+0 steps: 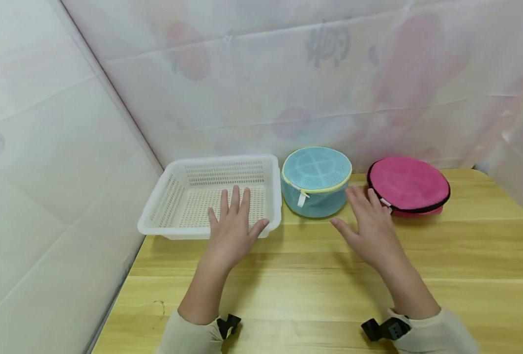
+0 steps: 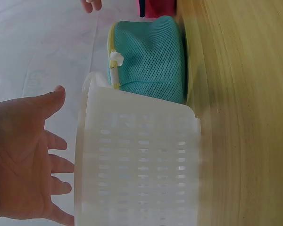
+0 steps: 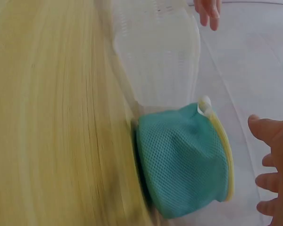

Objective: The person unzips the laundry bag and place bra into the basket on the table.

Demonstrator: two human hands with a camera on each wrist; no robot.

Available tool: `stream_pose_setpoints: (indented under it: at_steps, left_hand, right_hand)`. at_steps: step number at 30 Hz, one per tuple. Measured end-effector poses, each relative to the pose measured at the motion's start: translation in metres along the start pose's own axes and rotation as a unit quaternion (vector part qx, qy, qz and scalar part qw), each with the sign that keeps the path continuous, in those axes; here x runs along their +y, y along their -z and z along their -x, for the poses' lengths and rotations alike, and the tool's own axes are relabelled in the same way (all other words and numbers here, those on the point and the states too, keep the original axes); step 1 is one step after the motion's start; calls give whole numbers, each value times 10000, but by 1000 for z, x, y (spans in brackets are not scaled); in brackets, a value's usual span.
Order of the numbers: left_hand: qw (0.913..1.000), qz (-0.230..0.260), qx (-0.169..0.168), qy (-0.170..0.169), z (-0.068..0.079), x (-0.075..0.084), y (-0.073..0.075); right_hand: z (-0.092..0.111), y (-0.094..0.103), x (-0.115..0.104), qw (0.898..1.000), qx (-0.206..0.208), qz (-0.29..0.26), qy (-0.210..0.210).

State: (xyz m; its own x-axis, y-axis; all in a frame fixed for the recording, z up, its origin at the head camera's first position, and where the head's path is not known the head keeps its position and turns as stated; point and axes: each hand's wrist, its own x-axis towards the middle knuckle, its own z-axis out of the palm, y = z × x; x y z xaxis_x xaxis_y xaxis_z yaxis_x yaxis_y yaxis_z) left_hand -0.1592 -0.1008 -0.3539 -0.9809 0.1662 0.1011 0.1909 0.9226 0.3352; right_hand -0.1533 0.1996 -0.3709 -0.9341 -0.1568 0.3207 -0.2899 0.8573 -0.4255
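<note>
In the head view my left hand point(image 1: 231, 240) hovers over the front rim of a white perforated plastic basket point(image 1: 276, 196), fingers spread and nothing held. The left wrist view shows this hand point(image 2: 26, 157) above the basket's side wall point(image 2: 141, 155). My right hand point(image 1: 369, 230), also with fingers extended, hangs over the table between a blue mesh zip bag point(image 1: 316, 169) with yellow trim and a pink mesh zip bag point(image 1: 409, 183) with black trim. From the right wrist, the blue bag point(image 3: 184, 160) appears beside the hand point(image 3: 278, 165), with a gap between them.
A light wooden table point(image 1: 305, 285) carries the basket and both bags in a row along its back edge. Behind them hangs a pale printed curtain point(image 1: 252, 88), and another white sheet point(image 1: 44, 172) closes the left side. Black straps with small cameras point(image 1: 387, 328) sit at the cuffs.
</note>
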Motion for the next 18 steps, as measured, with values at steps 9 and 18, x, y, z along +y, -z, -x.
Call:
stream_pose_setpoints:
  at_steps: [9,18]
  left_hand:
    - [9984,419,41,-375,2,8,-3]
    - [9893,616,406,-1255,2,25,-12]
  right_hand:
    - [-24,-30,-3,9892,1016,-284,1019]
    - [-57,-53,-4,9716,1832,226,1481]
